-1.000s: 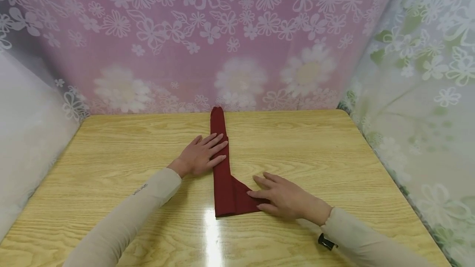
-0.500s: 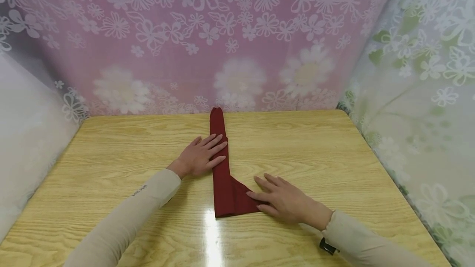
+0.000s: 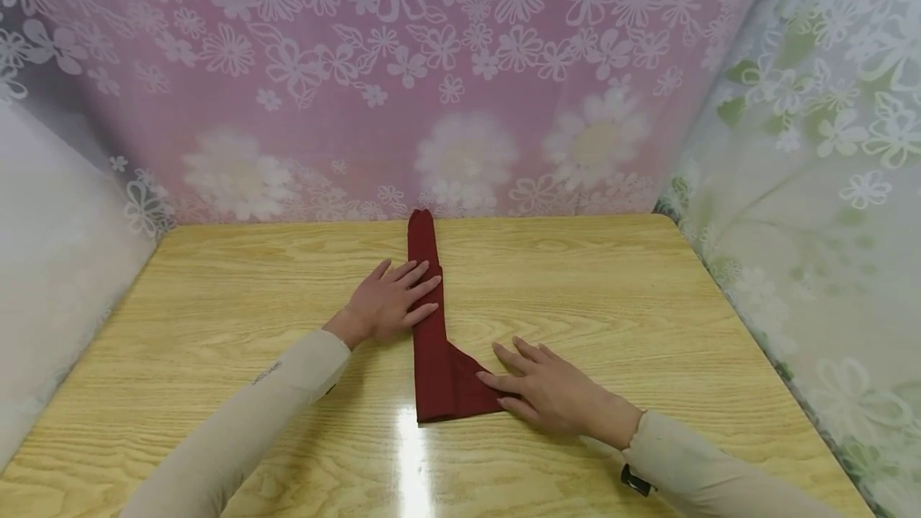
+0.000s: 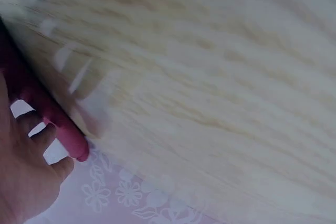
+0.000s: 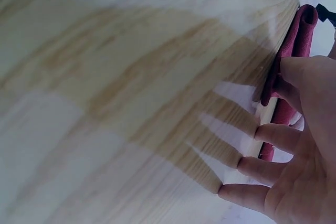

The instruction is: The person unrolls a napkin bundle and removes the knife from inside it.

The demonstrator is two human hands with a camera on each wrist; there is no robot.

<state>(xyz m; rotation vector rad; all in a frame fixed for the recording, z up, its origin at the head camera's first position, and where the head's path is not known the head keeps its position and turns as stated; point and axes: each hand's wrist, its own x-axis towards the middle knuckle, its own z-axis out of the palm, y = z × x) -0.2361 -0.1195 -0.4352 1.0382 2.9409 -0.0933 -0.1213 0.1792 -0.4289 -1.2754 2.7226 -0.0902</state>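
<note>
A dark red piece of cloth [image 3: 434, 378], folded into a long narrow strip, lies on the table, with a pointed flap [image 3: 471, 386] sticking out at its near right side. Across the strip's middle rests my left hand [image 3: 380, 304], palm down with fingers spread. My right hand [image 3: 560, 392] touches the outer end of the flap with its thumb and forefinger, covering the tip; its other fingers are extended over the table. From the left wrist, part of the left hand [image 4: 26, 174] shows beside the strip [image 4: 71, 140]. In the right wrist view, layered folds [image 5: 304, 32] show beyond the right hand [image 5: 302, 166].
The wood-grain table [image 3: 612, 286] extends on both sides of the cloth. A pink floral backdrop [image 3: 345, 118] hangs behind its far edge, close to the strip's far end. Pale patterned sheets [image 3: 813, 206] stand along the sides. A black strap piece [image 3: 635, 480] sits under the right sleeve.
Both hands keep their places on the cloth, and the cloth lies as before. Only a very slight shift of the head view is visible.
</note>
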